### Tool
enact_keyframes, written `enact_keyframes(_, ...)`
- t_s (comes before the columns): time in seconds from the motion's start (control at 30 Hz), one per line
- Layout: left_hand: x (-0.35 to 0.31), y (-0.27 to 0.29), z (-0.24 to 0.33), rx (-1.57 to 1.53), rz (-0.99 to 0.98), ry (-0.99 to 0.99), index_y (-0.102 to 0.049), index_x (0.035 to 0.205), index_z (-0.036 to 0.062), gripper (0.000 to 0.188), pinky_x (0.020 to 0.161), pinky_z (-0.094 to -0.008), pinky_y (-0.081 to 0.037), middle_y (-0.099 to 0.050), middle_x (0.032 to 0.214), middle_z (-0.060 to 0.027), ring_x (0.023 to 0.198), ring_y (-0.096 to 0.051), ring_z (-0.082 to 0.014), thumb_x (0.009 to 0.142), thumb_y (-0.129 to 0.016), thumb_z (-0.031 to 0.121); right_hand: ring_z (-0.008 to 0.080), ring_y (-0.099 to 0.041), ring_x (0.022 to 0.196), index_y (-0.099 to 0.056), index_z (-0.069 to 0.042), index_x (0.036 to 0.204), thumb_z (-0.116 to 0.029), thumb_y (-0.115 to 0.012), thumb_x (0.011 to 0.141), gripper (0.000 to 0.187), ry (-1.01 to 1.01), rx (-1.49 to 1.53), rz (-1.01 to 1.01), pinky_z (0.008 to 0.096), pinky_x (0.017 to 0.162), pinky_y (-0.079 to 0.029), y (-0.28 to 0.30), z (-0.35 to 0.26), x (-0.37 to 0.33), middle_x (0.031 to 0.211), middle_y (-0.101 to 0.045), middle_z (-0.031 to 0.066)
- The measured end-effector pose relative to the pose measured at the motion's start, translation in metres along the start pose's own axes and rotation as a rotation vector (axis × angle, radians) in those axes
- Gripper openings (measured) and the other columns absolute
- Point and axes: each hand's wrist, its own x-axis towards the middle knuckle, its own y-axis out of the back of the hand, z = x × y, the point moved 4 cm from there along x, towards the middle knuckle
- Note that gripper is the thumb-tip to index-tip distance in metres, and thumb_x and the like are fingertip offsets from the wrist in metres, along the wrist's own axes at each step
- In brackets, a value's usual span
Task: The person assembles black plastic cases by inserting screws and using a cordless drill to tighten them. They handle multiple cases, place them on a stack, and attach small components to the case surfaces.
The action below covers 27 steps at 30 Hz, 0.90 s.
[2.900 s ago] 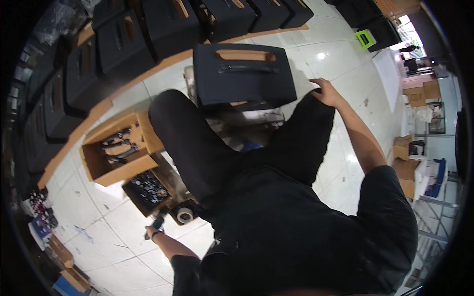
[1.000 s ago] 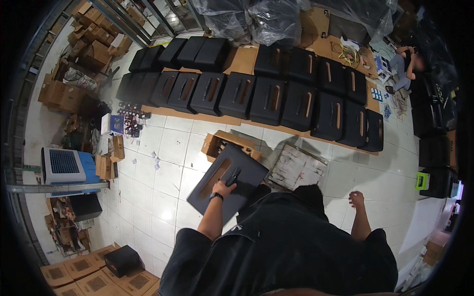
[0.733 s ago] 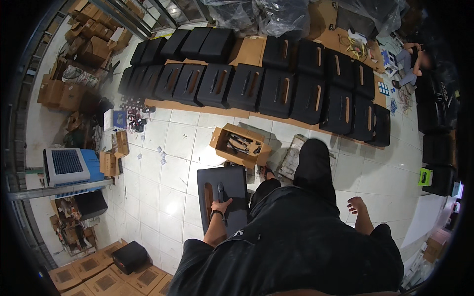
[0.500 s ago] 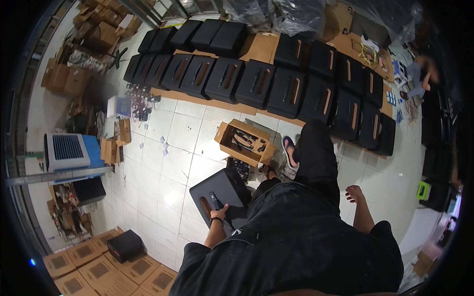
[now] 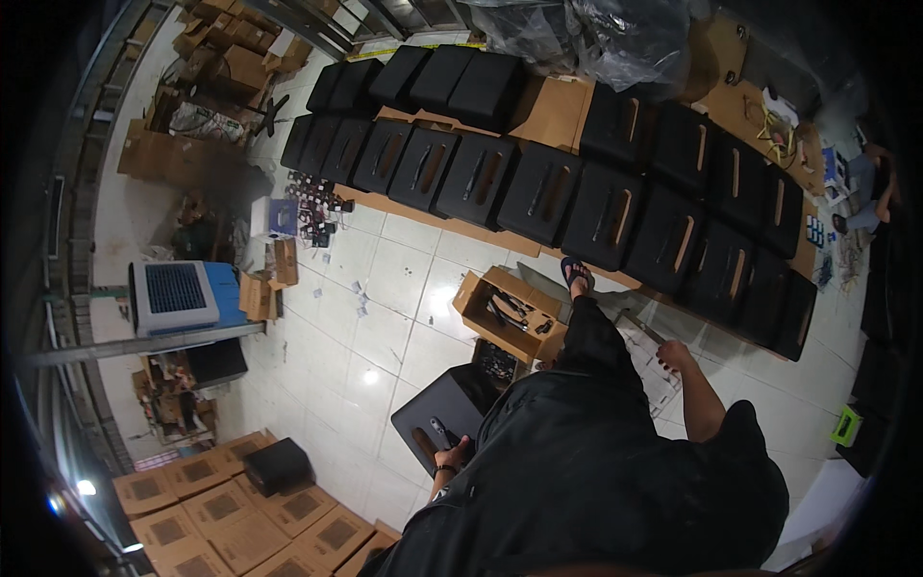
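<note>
My left hand (image 5: 452, 455) is closed round the strap handle of a black box-shaped cabinet (image 5: 420, 405), which looks like a speaker cabinet with a slot cut in its face. The cabinet hangs tilted at my left side, partly hidden by my dark clothing. Out to the right, my right hand (image 5: 675, 356) swings with loosely curled fingers and nothing visible in it. Ahead of my legs is an open cardboard box (image 5: 465, 298) with black handles (image 5: 508, 310) inside. A second box of small dark parts (image 5: 497, 363) sits against its near side.
Rows of similar black cabinets (image 5: 538, 197) stand on cardboard sheets ahead. Stacked cartons (image 5: 226, 524) fill the lower left, a small black cabinet (image 5: 278, 466) on top. A blue-and-white air cooler (image 5: 183, 298) stands left. Another person (image 5: 873, 197) is at the far right.
I have stepped forward toward the rows, one foot now near their cardboard edge. The cabinet has come along in my left hand. My right hand has swung forward.
</note>
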Motion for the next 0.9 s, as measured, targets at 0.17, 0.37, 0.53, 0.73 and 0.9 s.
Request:
enact_keyframes(0.17, 0.025, 0.035, 0.018, -0.236, 0.155, -0.271, -0.072, 0.115, -0.0072, 0.088, 0.081, -0.0400, -0.060, -0.077, 0.104, -0.0164, 0.092, -0.075, -0.0268, 0.057, -0.103, 0.051, 0.0187, -0.071, 0.069, -0.076, -0.007, 0.102, -0.024, -0.067, 0.090, 0.022, 0.007, 0.299, -0.053, 0.0373, 0.056, -0.055, 0.040, -0.080, 0.054, 0.082, -0.075, 0.0083)
enact_keyframes(0.37, -0.075, 0.104, 0.136, -0.194, 0.413, -0.287, -0.074, 0.099, -0.0047, 0.072, 0.075, -0.0395, -0.059, -0.077, 0.093, -0.0128, 0.081, -0.074, -0.0244, 0.060, -0.102, 0.049, 0.0187, -0.068, 0.060, -0.075, -0.004, 0.104, -0.017, -0.069, 0.090, 0.021, 0.160, 0.241, 0.031, 0.0349, 0.053, -0.051, 0.127, -0.142, 0.119, 0.080, -0.075, 0.0099)
enact_keyframes(0.53, -0.130, 0.149, 0.195, -0.262, 0.520, -0.463, -0.074, 0.085, -0.0017, 0.056, 0.072, -0.0370, -0.054, -0.073, 0.078, -0.0087, 0.073, -0.068, -0.0179, 0.069, -0.097, 0.047, 0.0184, -0.069, 0.060, -0.075, -0.003, 0.113, -0.016, -0.072, 0.090, 0.026, 0.289, 0.297, 0.143, 0.0342, 0.056, -0.054, 0.165, -0.194, 0.142, 0.079, -0.075, 0.0100)
enact_keyframes(0.73, -0.200, 0.175, 0.297, -0.121, 0.589, -0.601, -0.069, 0.079, 0.0016, 0.046, 0.065, -0.0351, -0.053, -0.071, 0.073, -0.0058, 0.066, -0.065, -0.0154, 0.074, -0.096, 0.039, 0.0200, -0.074, 0.069, -0.075, -0.002, 0.113, -0.017, -0.074, 0.086, 0.031, 0.324, 0.321, 0.117, 0.0336, 0.062, -0.057, 0.156, -0.233, 0.155, 0.080, -0.076, 0.0102)
enact_keyframes(0.9, -0.153, 0.191, 0.392, 0.026, 0.593, -0.776, -0.070, 0.080, 0.0007, 0.048, 0.064, -0.0354, -0.054, -0.073, 0.073, -0.0085, 0.066, -0.068, -0.0179, 0.073, -0.096, 0.040, 0.0165, -0.072, 0.069, -0.073, -0.007, 0.117, -0.017, -0.073, 0.089, 0.030, 0.301, 0.391, 0.186, 0.0326, 0.059, -0.056, 0.134, -0.225, 0.167, 0.083, -0.076, 0.0090)
